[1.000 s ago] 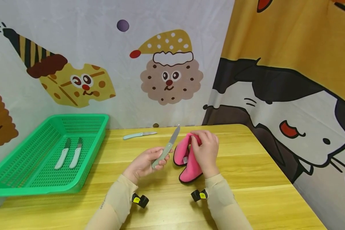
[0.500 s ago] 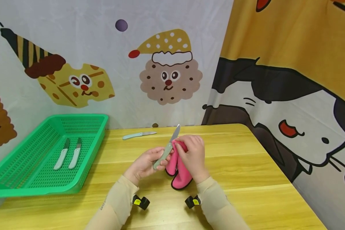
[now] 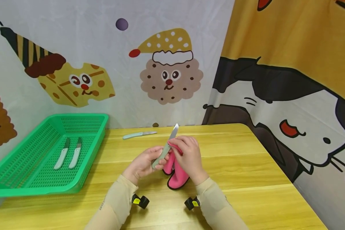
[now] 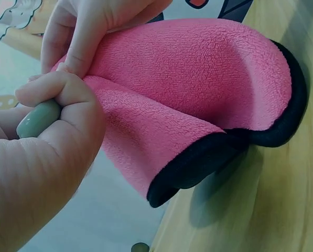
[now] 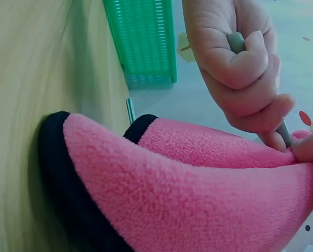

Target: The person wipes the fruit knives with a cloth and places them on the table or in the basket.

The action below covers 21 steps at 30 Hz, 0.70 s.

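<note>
My left hand (image 3: 148, 160) grips the pale green handle of a folding knife (image 3: 162, 157), its blade unfolded and pointing up and away. A pink plush cloth (image 3: 178, 176) with black edging hangs from my right hand (image 3: 188, 156), pinched between thumb and fingers. The pinched part of the cloth lies at the base of the blade, just above the handle. In the left wrist view the cloth (image 4: 187, 84) drapes in two folds over the wooden table, and only the handle's end (image 4: 39, 118) pokes out of my left fist. The right wrist view shows the cloth's black edge (image 5: 54, 157) near the tabletop.
At the left of the table stands a green plastic basket (image 3: 87, 174) with two white-handled knives (image 3: 62, 157) inside. Another pale green folding knife (image 3: 139, 135) lies unfolded near the table's back edge. A printed curtain (image 3: 126, 80) hangs right behind the table (image 3: 247, 166).
My right hand has moved left with the pink cloth, bringing it against the knife at the blade's base. The left hand has kept its grip on the knife nearly in place.
</note>
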Each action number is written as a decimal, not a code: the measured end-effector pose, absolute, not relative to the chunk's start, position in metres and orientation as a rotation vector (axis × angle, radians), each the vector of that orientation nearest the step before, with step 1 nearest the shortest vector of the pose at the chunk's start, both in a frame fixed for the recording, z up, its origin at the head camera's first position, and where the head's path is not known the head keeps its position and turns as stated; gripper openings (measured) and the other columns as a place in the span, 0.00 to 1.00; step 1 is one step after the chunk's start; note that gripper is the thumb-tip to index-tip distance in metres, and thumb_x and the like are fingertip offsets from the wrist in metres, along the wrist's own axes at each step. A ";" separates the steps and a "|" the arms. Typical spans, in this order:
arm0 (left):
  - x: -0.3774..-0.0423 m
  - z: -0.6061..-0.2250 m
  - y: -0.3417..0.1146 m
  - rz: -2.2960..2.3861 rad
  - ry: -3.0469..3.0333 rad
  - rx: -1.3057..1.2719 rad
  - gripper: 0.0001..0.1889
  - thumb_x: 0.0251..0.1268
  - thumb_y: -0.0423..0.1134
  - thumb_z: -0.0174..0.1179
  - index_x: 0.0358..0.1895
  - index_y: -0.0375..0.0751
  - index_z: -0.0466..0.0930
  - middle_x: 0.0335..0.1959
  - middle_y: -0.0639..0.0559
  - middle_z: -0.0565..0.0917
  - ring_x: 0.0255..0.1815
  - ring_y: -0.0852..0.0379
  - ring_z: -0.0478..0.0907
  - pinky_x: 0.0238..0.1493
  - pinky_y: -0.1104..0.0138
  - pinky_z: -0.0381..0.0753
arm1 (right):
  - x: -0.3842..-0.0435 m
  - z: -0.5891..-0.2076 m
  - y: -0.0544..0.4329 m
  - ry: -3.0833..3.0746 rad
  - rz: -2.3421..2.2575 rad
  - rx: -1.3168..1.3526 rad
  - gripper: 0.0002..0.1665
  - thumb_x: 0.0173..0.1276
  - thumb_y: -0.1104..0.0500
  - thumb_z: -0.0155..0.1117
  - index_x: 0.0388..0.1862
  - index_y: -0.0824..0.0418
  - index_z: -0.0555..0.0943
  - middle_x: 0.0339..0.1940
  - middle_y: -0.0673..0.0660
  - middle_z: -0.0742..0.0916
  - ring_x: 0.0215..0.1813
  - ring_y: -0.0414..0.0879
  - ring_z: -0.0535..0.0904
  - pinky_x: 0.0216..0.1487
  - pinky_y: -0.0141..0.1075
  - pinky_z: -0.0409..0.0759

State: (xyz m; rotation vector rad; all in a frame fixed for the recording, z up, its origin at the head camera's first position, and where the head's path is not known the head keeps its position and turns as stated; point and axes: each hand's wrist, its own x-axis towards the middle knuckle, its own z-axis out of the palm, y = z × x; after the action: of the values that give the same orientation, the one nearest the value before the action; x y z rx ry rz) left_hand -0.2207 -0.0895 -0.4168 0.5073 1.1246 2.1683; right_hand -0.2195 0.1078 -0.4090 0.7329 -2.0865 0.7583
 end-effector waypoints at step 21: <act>-0.219 -0.414 -0.085 1.953 1.413 0.536 0.20 0.82 0.32 0.36 0.63 0.16 0.63 0.33 0.48 0.79 0.26 0.64 0.72 0.25 0.76 0.71 | -0.231 -0.406 0.128 -2.009 0.658 0.581 0.12 0.55 0.71 0.74 0.35 0.57 0.90 0.37 0.53 0.88 0.40 0.52 0.82 0.46 0.48 0.76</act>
State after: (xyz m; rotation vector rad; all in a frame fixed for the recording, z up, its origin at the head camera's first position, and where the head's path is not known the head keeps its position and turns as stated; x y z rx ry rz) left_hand -0.2186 -0.0852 -0.4144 0.5360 1.4131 1.9527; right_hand -0.2306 0.1285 -0.4065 0.5813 -2.0085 0.6585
